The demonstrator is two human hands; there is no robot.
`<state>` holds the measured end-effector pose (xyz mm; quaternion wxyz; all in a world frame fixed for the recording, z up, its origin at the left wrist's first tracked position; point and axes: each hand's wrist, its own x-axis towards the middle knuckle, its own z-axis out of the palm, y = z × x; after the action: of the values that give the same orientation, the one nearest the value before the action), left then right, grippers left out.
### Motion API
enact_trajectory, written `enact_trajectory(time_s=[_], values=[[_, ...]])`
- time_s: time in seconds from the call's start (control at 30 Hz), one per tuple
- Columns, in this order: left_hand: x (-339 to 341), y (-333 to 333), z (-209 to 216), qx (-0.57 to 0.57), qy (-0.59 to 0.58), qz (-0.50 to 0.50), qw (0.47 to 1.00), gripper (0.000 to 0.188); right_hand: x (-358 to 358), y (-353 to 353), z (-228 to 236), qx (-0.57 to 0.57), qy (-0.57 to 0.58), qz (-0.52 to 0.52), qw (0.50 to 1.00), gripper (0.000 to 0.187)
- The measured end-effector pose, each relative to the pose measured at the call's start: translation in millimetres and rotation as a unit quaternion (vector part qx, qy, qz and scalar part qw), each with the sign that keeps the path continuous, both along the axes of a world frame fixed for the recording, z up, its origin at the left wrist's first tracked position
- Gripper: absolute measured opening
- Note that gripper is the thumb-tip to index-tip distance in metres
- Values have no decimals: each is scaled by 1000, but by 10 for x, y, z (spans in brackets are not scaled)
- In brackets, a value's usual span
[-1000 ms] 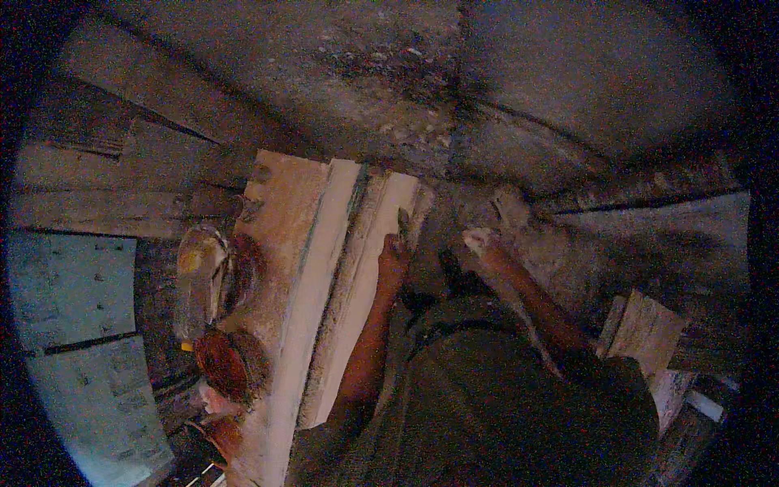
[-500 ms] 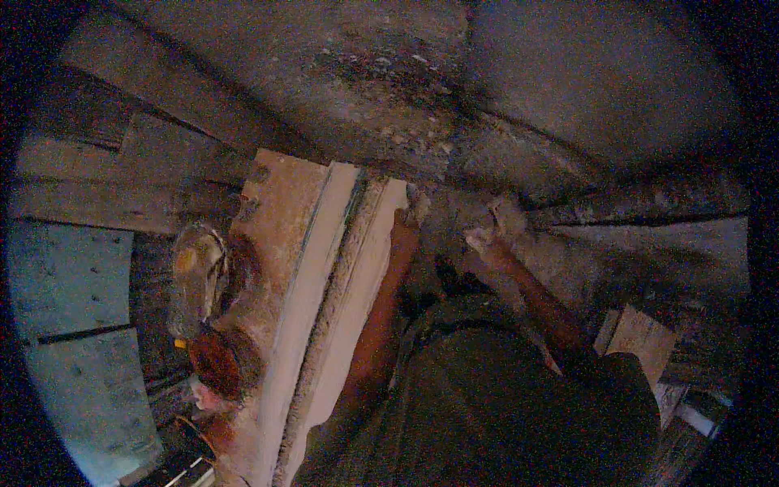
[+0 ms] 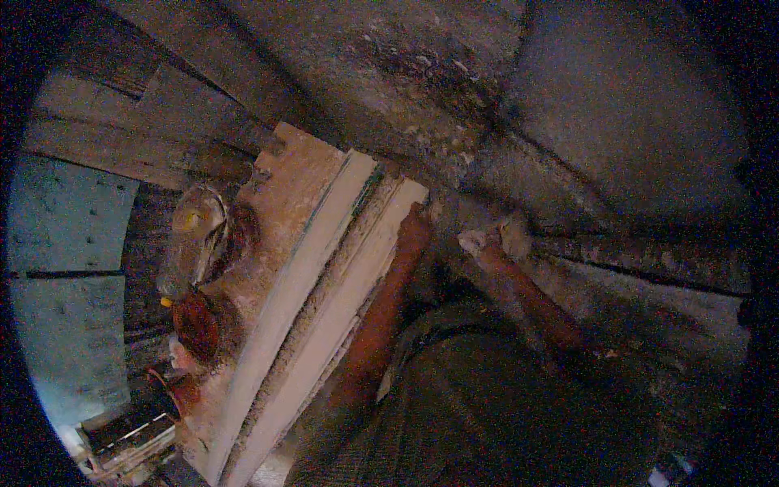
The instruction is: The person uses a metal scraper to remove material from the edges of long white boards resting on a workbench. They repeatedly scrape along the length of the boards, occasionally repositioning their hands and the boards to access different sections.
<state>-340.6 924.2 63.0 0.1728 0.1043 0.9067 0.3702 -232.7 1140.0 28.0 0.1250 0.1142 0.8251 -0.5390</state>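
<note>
My left hand point(image 3: 415, 230) touches the right edge of a long pale board point(image 3: 345, 286) near its far end. Dim light and the board's edge hide most of its fingers. Farther right, my right hand point(image 3: 492, 250) is closed around a small pale, crumpled-looking piece point(image 3: 472, 240), whose kind I cannot make out. Beside that hand lies a pale lump point(image 3: 514, 234). To the left of the first board runs a second long pale strip point(image 3: 296, 300), with a dark, rough groove between the two. Both lie on a dusty brown bench top point(image 3: 296, 174).
On the bench's left side are a clear plastic bottle point(image 3: 188, 243) with a yellow cap and a reddish-brown round object point(image 3: 196, 326). Pale blue-green panels point(image 3: 69, 215) stand far left. Dark debris point(image 3: 438, 73) lies on the ground ahead, beside a large grey surface point(image 3: 625, 105).
The view has turned, so the bench and boards slant more to the right. My left hand stays at the board's edge. My right hand keeps the pale piece.
</note>
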Motion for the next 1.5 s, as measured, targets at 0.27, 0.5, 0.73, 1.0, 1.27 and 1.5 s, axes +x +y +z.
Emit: enact_trajectory(time_s=[0.27, 0.5, 0.73, 1.0, 1.27, 1.5], values=[[612, -641, 580, -187, 38, -79, 978, 46, -42, 29, -381, -26, 19, -5, 999, 37], [230, 379, 302, 6, 11, -21, 1000, 52, -98, -214, 69, 41, 13, 62, 997, 39], [883, -102, 166, 228, 28, 85, 970, 51, -615, -314, 371, 142, 61, 176, 972, 41], [1262, -83, -854, 549, -316, 333, 699, 51, -1478, 340, 843, 273, 113, 332, 896, 43], [1446, 296, -752, 760, -230, 419, 441, 60, -2505, 845, 1573, 388, 119, 428, 807, 45], [1596, 908, -610, 826, -112, 402, 380, 63, -1803, 27, 987, 300, 175, 499, 794, 46]])
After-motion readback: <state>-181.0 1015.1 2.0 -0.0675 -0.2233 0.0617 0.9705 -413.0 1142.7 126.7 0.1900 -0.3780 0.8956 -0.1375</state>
